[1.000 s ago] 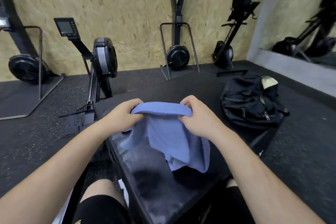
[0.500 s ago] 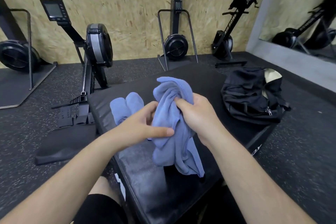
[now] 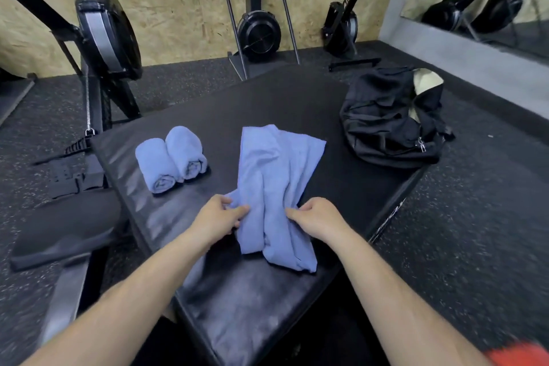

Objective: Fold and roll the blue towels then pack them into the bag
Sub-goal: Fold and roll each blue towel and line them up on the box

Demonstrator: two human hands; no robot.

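The loose blue towel (image 3: 276, 175) lay rumpled on the black table (image 3: 267, 104). Both hands had a grip on its near part: the left hand (image 3: 218, 218) pinched one edge and the right hand (image 3: 319, 218) curled into the other. Two rolled towels (image 3: 170, 157) lay touching to its left, and the black bag (image 3: 383, 122) sat far right.
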